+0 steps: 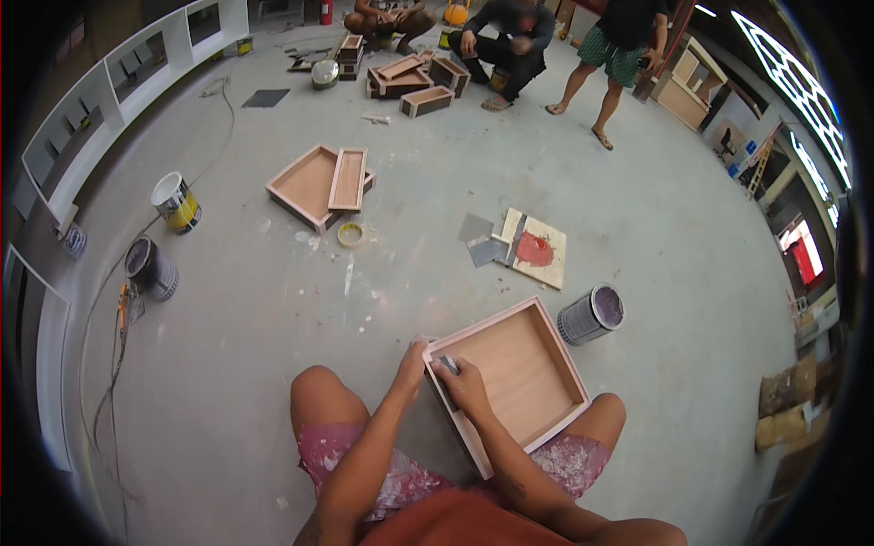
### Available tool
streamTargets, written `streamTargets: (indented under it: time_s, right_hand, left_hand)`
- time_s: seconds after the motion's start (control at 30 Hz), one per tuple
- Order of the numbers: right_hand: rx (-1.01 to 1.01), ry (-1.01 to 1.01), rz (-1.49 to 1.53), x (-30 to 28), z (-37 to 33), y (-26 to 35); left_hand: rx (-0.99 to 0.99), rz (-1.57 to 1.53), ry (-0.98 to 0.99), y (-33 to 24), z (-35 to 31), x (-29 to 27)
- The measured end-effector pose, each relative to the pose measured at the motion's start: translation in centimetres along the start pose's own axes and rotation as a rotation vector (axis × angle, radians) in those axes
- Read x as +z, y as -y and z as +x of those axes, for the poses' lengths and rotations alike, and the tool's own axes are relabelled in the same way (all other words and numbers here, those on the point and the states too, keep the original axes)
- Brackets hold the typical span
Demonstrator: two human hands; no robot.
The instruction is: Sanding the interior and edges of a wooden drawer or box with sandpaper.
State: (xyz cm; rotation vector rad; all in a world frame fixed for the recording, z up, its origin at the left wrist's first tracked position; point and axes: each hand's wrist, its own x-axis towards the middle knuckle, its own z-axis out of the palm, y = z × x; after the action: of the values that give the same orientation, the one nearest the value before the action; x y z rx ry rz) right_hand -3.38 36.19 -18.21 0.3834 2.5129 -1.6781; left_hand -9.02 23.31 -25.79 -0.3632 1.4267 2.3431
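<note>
Head cam, looking down: the shallow wooden drawer box (510, 373) sat tilted across the person's lap, its lower right edge over the right leg (608, 420). The left hand (411, 371) was curled against the outside of the box's left corner, bracing it by the look of things. The right hand (468, 387) had a narrow pinch on a small grey piece (449, 364) at that same corner. Sandpaper or a scraper? Couldn't tell, too small.

For my money, the trick was laying that piece flat and running it along the rim with light strokes; digging in at the corner could have rounded it off or chipped the pale edge. Left fingertips were best tucked below the rim, out of the stroke's path. The opposite corner had no hand on it, so pressing hard probably would've rocked the box.

Also, the paint can (592, 314) was right by the box's right wall (couldn't tell if they touched), so I'd have slid it away before any turning. The board with red paste (539, 250) lay on the floor (674, 364) beyond the far corner, a safer spot.
</note>
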Motion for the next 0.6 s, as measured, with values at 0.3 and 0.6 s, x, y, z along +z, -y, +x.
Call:
streamTargets:
  time_s: [0.3, 0.6]
  right_hand:
    - [-0.003, -0.002, 0.048, 1.2, 1.4, 0.2]
    - [-0.040, -0.065, 0.019, 1.4, 2.7, 1.5]
  left_hand:
    - [-0.049, -0.111, -0.042, 1.0, 0.9, -0.8]
    - [-0.045, -0.019, -0.028, -1.8, -0.2, 0.6]
